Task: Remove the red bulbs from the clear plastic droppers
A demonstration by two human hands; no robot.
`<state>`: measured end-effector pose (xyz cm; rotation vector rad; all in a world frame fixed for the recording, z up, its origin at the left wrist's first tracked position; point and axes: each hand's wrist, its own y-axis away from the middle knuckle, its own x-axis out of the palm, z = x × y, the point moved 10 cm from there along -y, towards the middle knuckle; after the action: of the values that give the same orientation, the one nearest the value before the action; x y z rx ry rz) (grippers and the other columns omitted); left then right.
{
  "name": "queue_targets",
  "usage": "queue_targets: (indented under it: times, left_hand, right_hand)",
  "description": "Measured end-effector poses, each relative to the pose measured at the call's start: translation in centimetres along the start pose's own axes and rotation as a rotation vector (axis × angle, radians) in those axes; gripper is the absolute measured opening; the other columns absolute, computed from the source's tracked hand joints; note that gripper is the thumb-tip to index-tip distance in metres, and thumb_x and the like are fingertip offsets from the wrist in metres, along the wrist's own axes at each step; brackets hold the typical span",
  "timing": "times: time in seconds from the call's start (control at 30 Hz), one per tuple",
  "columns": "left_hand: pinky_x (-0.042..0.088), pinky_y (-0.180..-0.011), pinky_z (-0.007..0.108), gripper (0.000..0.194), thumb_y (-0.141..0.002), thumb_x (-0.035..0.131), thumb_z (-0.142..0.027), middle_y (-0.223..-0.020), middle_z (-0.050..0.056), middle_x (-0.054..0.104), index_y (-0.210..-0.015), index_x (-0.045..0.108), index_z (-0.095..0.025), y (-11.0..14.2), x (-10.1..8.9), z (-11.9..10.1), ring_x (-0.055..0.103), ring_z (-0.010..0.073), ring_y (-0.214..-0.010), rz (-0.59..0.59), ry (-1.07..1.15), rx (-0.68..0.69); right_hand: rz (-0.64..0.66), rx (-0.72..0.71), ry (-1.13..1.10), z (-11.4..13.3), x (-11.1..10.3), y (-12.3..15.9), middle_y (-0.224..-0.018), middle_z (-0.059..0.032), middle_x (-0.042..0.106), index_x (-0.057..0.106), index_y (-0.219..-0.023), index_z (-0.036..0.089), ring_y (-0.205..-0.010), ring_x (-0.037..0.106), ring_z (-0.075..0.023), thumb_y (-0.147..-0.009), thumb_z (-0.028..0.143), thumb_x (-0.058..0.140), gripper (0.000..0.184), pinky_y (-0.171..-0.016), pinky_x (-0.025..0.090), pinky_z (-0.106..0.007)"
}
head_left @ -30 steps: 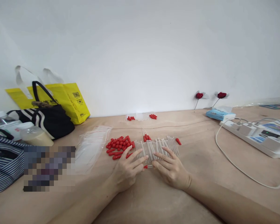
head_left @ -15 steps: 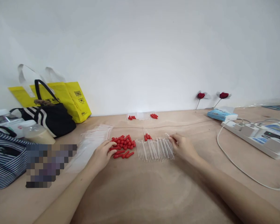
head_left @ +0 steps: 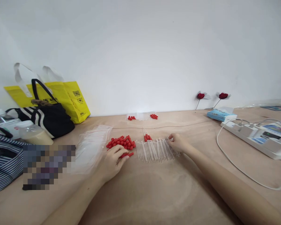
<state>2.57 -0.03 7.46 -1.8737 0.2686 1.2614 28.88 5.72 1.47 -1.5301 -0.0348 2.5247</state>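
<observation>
A heap of small red rubber bulbs (head_left: 121, 142) lies on the wooden table (head_left: 154, 193). Beside it a row of thin clear tubes (head_left: 154, 150) is spread out. My left hand (head_left: 112, 161) rests at the near edge of the red heap, fingers curled and pinching at a red bulb. My right hand (head_left: 178, 143) is at the right end of the tube row, fingers closed on one or more clear tubes. A few tubes fitted with red bulbs (head_left: 147, 136) lie just behind the row.
Clear plastic bags (head_left: 91, 147) lie left of the heap. Striped bags (head_left: 4, 156), a black bag (head_left: 49, 120) and a yellow bag (head_left: 70, 100) stand far left. A power strip (head_left: 255, 136) with a white cable (head_left: 234, 162) sits right. Small red bulb groups (head_left: 142, 117) lie near the wall.
Both hands left the middle of the tube row and parted. The left went to the red heap and then drew nearer; the right went to the row's right end.
</observation>
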Motion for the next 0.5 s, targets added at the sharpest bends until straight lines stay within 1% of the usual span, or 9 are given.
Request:
queue_targets:
  times: [0.1, 0.17, 0.27, 0.33, 0.4, 0.47, 0.5]
  left_hand:
    - [0.044, -0.067, 0.026, 0.015, -0.081, 0.045, -0.021, -0.081, 0.002, 0.058, -0.079, 0.060, -0.019, 0.0, 0.5, -0.6, 0.055, 0.0131, -0.073, 0.017, 0.000, 0.005]
    - [0.044, -0.067, 0.026, 0.015, -0.081, 0.045, -0.021, -0.080, 0.002, 0.058, -0.078, 0.060, -0.019, 0.0, 0.3, -0.7, 0.055, 0.0129, -0.072, 0.003, 0.003, -0.001]
    - [0.044, -0.066, 0.026, 0.015, -0.081, 0.046, -0.021, -0.079, 0.002, 0.058, -0.077, 0.060, -0.018, 0.0, 0.1, -0.9, 0.055, 0.0124, -0.070, -0.019, 0.014, 0.010]
    - [0.044, -0.065, 0.026, 0.014, -0.081, 0.046, -0.020, -0.078, 0.002, 0.059, -0.077, 0.060, -0.018, 0.0, 0.0, -1.3, 0.054, 0.0123, -0.069, -0.045, 0.016, 0.020]
    - [0.043, -0.065, 0.026, 0.014, -0.081, 0.046, -0.020, -0.078, 0.002, 0.059, -0.077, 0.059, -0.018, 0.2, 0.1, -1.9, 0.054, 0.0124, -0.069, -0.082, 0.014, 0.031]
    - [0.043, -0.065, 0.026, 0.013, -0.080, 0.046, -0.019, -0.076, 0.002, 0.058, -0.076, 0.059, -0.018, 0.3, 0.6, -2.8, 0.053, 0.0126, -0.069, -0.102, 0.014, 0.053]
    - [0.043, -0.064, 0.026, 0.013, -0.080, 0.047, -0.019, -0.075, 0.001, 0.058, -0.075, 0.059, -0.019, 0.3, 1.0, -3.3, 0.053, 0.0128, -0.069, -0.097, 0.018, 0.068]
  right_hand:
    - [0.014, 0.008, -0.008, 0.3, 0.1, 0.1, -0.076, -0.0096, 0.064, 0.058, -0.086, 0.012, -0.067, 0.059, -0.0163, -0.071, 0.017, 0.052, 0.017, -0.058, 0.040, -0.023]
    - [0.037, 0.020, -0.019, 0.4, 0.4, 0.3, -0.068, -0.0079, 0.063, 0.058, -0.089, 0.011, -0.058, 0.058, -0.0146, -0.072, 0.018, 0.051, 0.019, -0.054, 0.040, -0.023]
    - [0.083, 0.055, -0.035, 0.3, 0.9, 0.6, -0.053, -0.0039, 0.060, 0.056, -0.095, 0.009, -0.040, 0.053, -0.0126, -0.076, 0.020, 0.048, 0.023, -0.046, 0.038, -0.023]
    - [0.090, 0.074, -0.033, 0.2, 0.8, 0.5, -0.052, -0.0044, 0.060, 0.055, -0.097, 0.008, -0.037, 0.052, -0.0130, -0.077, 0.022, 0.047, 0.026, -0.044, 0.038, -0.023]
    - [0.065, 0.073, -0.020, 0.2, 0.2, 0.1, -0.063, -0.0089, 0.063, 0.057, -0.095, 0.008, -0.047, 0.057, -0.0150, -0.076, 0.022, 0.048, 0.025, -0.050, 0.040, -0.024]
    - [0.032, 0.060, -0.007, 0.5, -0.6, -0.7, -0.079, -0.0131, 0.065, 0.059, -0.090, 0.009, -0.065, 0.061, -0.0178, -0.073, 0.021, 0.051, 0.022, -0.058, 0.041, -0.025]
    - [0.022, 0.054, -0.005, 0.7, -0.9, -1.1, -0.085, -0.0135, 0.065, 0.060, -0.088, 0.010, -0.073, 0.061, -0.0188, -0.072, 0.020, 0.051, 0.020, -0.061, 0.041, -0.025]
